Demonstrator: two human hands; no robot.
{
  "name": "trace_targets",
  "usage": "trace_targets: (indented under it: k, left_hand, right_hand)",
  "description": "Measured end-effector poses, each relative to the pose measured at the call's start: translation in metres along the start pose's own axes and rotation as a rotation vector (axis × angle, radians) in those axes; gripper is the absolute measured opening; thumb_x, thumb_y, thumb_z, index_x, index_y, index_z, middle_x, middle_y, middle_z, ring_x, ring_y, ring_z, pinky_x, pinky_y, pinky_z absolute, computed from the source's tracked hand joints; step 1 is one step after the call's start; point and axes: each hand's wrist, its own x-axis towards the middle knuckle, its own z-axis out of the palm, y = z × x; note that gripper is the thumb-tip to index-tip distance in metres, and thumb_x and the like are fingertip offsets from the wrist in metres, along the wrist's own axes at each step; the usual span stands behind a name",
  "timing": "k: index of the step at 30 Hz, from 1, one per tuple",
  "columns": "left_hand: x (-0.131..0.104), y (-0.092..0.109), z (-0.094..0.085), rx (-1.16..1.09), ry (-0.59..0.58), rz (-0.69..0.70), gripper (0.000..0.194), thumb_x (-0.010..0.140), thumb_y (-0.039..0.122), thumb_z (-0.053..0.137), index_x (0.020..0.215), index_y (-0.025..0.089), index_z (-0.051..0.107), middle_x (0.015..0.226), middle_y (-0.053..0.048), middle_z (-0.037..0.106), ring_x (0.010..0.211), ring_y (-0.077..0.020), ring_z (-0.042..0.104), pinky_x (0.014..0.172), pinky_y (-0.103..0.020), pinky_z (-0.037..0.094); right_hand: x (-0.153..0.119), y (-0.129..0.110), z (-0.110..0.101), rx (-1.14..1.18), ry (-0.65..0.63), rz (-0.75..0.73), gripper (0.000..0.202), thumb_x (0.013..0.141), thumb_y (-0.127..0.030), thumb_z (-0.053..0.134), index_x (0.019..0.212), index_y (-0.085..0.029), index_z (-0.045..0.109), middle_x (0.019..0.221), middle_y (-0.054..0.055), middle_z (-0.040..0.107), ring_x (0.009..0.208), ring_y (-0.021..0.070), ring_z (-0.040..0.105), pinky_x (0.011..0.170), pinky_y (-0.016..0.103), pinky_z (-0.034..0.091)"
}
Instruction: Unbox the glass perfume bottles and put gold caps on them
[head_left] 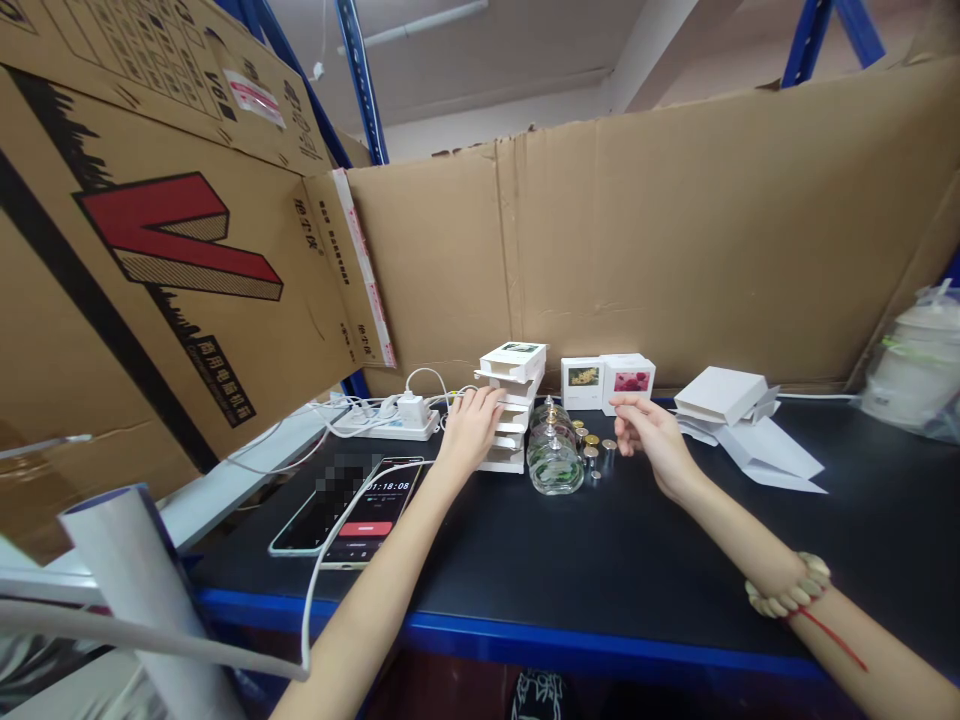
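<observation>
White square boxes (510,405) stack under left hand (471,428); right hand (652,435) grip released.

Bare, sleeveless forearms; beaded bracelet (789,590) and thin red string (832,635) on the right wrist.

This was a warehouse packing station. Blue steel racking uprights (361,80) rose behind tall brown corrugated cardboard sheets (675,230) that walled in a black tabletop with a blue front edge (525,560). Beyond the fingers (487,400) stood a stack of small white cardboard boxes (512,400), and flat white box blanks (750,430) lay right of them.
</observation>
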Motion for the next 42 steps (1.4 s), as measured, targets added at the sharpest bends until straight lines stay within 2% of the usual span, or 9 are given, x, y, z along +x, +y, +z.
trace_targets:
  k: [12, 20, 25, 28, 33, 39, 42]
  left_hand:
    - [0.002, -0.003, -0.006, -0.028, 0.095, 0.048, 0.023, 0.089, 0.030, 0.045, 0.079, 0.018, 0.063, 0.069, -0.003, 0.058, 0.070, -0.0174, 0.050, 0.061, -0.027, 0.033]
    - [0.003, -0.006, -0.008, -0.074, 0.138, 0.070, 0.023, 0.089, 0.024, 0.044, 0.080, 0.019, 0.064, 0.066, -0.003, 0.056, 0.067, -0.0160, 0.051, 0.059, -0.026, 0.033]
    - [0.003, -0.009, -0.010, -0.128, 0.103, 0.020, 0.031, 0.089, 0.034, 0.045, 0.069, 0.016, 0.060, 0.067, -0.003, 0.056, 0.066, -0.0148, 0.053, 0.058, -0.024, 0.037]
    - [0.003, -0.009, -0.011, -0.181, 0.062, -0.027, 0.030, 0.086, 0.039, 0.048, 0.069, 0.016, 0.057, 0.069, -0.002, 0.057, 0.064, -0.0135, 0.055, 0.058, -0.023, 0.040]
    - [0.004, -0.008, -0.013, -0.308, -0.051, -0.158, 0.025, 0.087, 0.034, 0.047, 0.070, 0.016, 0.054, 0.074, -0.001, 0.057, 0.063, -0.0108, 0.056, 0.057, -0.019, 0.042]
    - [0.004, -0.008, -0.014, -0.299, -0.067, -0.202, 0.025, 0.087, 0.033, 0.048, 0.069, 0.016, 0.054, 0.075, -0.001, 0.057, 0.063, -0.0109, 0.057, 0.053, -0.019, 0.040]
    - [0.005, -0.008, -0.018, -0.260, 0.006, -0.197, 0.025, 0.085, 0.036, 0.050, 0.073, 0.016, 0.057, 0.078, -0.004, 0.059, 0.070, -0.0137, 0.057, 0.056, -0.021, 0.041]
  right_hand:
    - [0.000, -0.002, 0.000, 0.000, 0.017, -0.007, 0.027, 0.049, -0.036, 0.056, 0.068, -0.017, 0.053, 0.041, -0.008, 0.047, 0.029, 0.0047, 0.040, 0.032, 0.017, 0.028]
    - [0.001, -0.001, -0.002, -0.006, 0.017, -0.007, 0.027, 0.049, -0.036, 0.056, 0.068, -0.017, 0.053, 0.041, -0.008, 0.047, 0.029, 0.0046, 0.040, 0.032, 0.017, 0.028]
    - [0.002, -0.001, -0.003, -0.004, 0.004, -0.022, 0.026, 0.051, -0.036, 0.056, 0.069, -0.017, 0.053, 0.042, -0.008, 0.046, 0.029, 0.0047, 0.040, 0.032, 0.017, 0.028]
    - [0.002, -0.001, -0.004, -0.007, -0.019, -0.045, 0.026, 0.053, -0.036, 0.057, 0.070, -0.017, 0.053, 0.042, -0.008, 0.045, 0.029, 0.0050, 0.040, 0.032, 0.018, 0.029]
    - [0.001, -0.002, -0.004, -0.007, -0.006, -0.023, 0.025, 0.052, -0.036, 0.057, 0.069, -0.017, 0.054, 0.042, -0.008, 0.046, 0.030, 0.0048, 0.040, 0.032, 0.017, 0.029]
    - [0.000, -0.003, -0.002, -0.002, -0.002, -0.006, 0.024, 0.051, -0.034, 0.056, 0.069, -0.017, 0.053, 0.041, -0.008, 0.046, 0.030, 0.0054, 0.040, 0.032, 0.017, 0.029]
    - [0.000, -0.003, -0.002, -0.006, 0.000, -0.003, 0.025, 0.051, -0.035, 0.056, 0.069, -0.017, 0.053, 0.042, -0.008, 0.046, 0.030, 0.0053, 0.040, 0.033, 0.017, 0.029]
